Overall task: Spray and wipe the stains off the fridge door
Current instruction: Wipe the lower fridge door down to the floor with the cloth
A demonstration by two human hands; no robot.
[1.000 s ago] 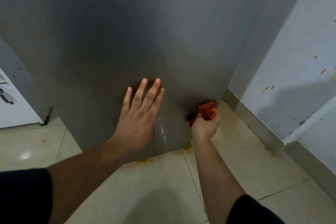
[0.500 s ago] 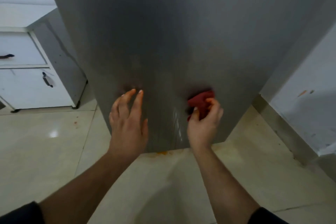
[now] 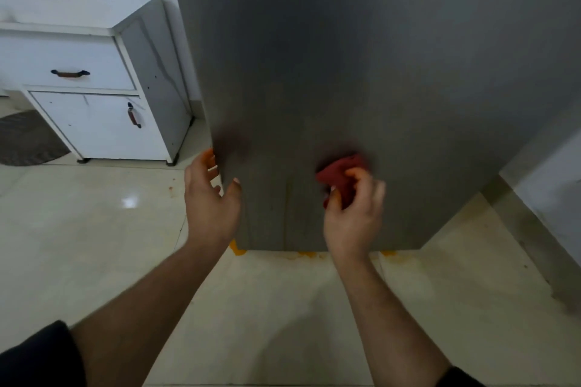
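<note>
Fridge door (image 3: 361, 72), red cloth (image 3: 341, 174) pressed on it, pinched in right hand (image 3: 353, 220)

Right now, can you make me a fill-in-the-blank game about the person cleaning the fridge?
1. The right hand presses a ____ cloth against the fridge door.
2. The left hand grips the door's ____ edge.
3. Beside the fridge stands a ____ cabinet with dark handles.
4. Below the door, the floor has ____ stains.

Missing words: red; left; white; orange
</note>
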